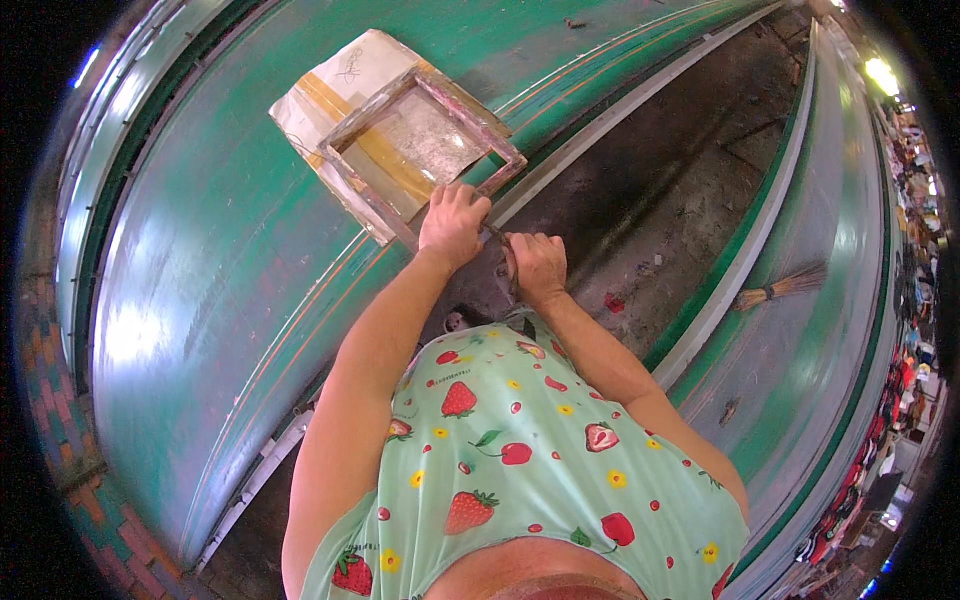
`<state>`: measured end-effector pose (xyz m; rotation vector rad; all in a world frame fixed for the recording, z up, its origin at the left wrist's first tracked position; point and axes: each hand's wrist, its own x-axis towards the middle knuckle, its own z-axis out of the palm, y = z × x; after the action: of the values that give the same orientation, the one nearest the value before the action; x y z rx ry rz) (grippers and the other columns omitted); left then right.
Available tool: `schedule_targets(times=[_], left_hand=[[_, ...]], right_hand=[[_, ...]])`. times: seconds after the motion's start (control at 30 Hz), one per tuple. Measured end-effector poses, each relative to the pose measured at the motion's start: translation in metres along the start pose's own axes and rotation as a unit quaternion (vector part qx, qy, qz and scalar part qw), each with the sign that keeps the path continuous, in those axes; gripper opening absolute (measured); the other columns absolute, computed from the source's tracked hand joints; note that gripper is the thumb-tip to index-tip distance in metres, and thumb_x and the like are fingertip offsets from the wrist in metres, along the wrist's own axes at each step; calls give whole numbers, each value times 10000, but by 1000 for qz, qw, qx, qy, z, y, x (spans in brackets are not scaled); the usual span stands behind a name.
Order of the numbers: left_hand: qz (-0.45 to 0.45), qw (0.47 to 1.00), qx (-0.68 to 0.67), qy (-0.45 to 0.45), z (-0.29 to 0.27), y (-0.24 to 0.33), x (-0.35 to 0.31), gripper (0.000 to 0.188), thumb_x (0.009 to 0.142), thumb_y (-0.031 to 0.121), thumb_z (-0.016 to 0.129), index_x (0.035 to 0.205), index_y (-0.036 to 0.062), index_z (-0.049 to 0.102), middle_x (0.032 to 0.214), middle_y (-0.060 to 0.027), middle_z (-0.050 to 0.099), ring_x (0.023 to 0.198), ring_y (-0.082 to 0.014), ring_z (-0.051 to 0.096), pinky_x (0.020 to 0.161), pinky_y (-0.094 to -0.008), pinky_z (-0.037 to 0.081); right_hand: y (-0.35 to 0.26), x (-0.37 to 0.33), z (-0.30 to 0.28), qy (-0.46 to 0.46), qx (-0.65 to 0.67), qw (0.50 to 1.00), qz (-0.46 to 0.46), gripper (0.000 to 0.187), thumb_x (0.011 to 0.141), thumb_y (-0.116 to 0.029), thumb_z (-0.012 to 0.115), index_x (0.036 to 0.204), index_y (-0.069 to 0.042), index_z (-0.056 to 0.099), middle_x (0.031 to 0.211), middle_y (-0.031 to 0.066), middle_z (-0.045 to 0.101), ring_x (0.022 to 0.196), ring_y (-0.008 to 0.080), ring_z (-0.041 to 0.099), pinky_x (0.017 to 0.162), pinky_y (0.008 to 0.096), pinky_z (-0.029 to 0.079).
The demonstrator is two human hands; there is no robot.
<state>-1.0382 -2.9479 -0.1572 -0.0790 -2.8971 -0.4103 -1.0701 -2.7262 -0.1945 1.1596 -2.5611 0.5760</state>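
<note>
A worn wooden frame (500, 176) with stained, chipped bars lies tilted over a flat white board (318, 92) that has brown tape across it. My left hand (455, 225) is curled over the frame's near edge, fingers closed there. Just right of it and lower, my right hand (537, 265) is closed round a thin dark tool (512, 268), whose tip reaches up toward the frame's near bar by my left fingers. The tool's exact kind is hard to make out, and its lower part is partly hidden by the right hand.
A long green table (230, 290) with orange and white lines carries the board. Beyond a dark floor gap (670, 190), a second long table (790, 360) bears a straw hand brush (783, 288). Cluttered goods (905, 410) line the far right; brick paving shows at lower left.
</note>
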Motion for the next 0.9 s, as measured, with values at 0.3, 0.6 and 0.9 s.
schedule_targets(times=[0.3,0.6,0.9], left_hand=[[-1,1000,-6,6,-2,2,1,452,722,107,799,1155,115,668,1393,-175,641,1435,-408,565,1337,-602,349],[-7,1000,-15,-10,7,-1,0,452,730,116,834,1157,123,685,1386,-172,649,1438,-394,571,1335,-624,329],[3,1000,-5,13,8,-2,-3,480,763,95,818,1216,125,661,1436,-143,635,1458,-379,561,1337,-636,334]], right_hand=[[3,-15,35,-53,376,900,215,213,1109,-271,689,1137,-61,665,777,94,704,650,363,685,625,428,542],[20,-7,34,-209,762,218,573,237,1132,-366,668,1121,-129,670,653,-61,374,526,100,334,503,328,286],[20,14,4,-231,703,443,505,194,1134,-350,645,1068,-169,659,634,-91,337,506,80,276,505,297,237]])
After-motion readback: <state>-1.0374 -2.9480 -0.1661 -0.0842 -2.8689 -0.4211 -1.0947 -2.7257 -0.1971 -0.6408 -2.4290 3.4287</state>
